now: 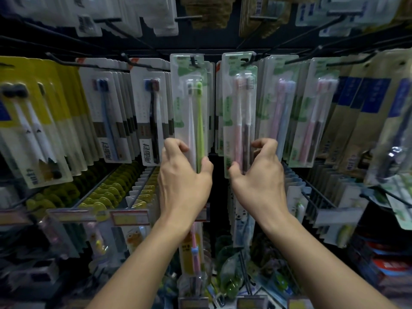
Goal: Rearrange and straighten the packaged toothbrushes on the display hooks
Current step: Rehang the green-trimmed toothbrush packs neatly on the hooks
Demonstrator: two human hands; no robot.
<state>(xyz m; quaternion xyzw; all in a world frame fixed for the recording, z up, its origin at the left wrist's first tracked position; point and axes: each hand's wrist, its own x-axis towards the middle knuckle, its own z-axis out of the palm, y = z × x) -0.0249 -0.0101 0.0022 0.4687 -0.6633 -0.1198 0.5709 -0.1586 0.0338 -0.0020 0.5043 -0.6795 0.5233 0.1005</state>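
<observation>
Hands (185, 172) (258, 172) grip hanging green-white pack (189, 103); pink-brown pack (240, 108).

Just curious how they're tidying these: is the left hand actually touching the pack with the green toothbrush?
Touching. The head view shows the left hand gripping the green toothbrush pack at its lower end, thumb and fingers curled round its edges.

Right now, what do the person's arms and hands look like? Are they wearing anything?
Both arms are bare as far as the picture shows, with no sleeves in sight. The left hand and right hand wear no gloves, and no rings, watch or bracelets show on them.
</observation>
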